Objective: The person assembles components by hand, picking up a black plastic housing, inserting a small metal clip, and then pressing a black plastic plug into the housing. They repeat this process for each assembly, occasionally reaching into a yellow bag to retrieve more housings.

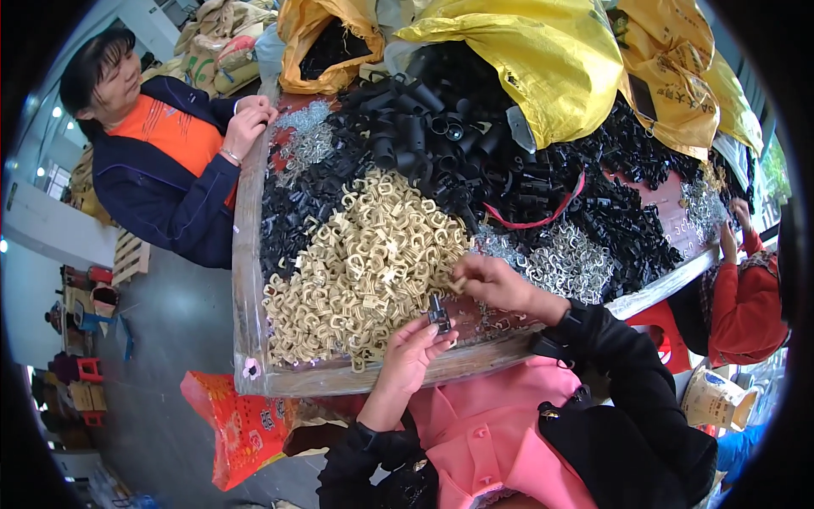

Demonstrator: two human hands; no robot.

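My left hand (413, 349) grips a small black plastic part (438, 316) between thumb and fingers, just above the table's near edge. To the right, my right hand (498, 283) is closed in a pinch at the border of a pile of beige ring-shaped pieces (365, 254). A beige piece (459, 285) seems to be between its fingertips, partly hidden by them. Behind that hand lie shiny silver metal pieces (570, 261), and farther back a heap of black plastic parts (424, 127).
The wooden table edge (248, 280) runs along the left and near sides. A yellow sack (543, 59) and an orange bag (326, 51) stand at the back. A co-worker (170, 153) stands left; another in red sleeves (746, 310) works right. A red bag (246, 424) hangs below the edge.
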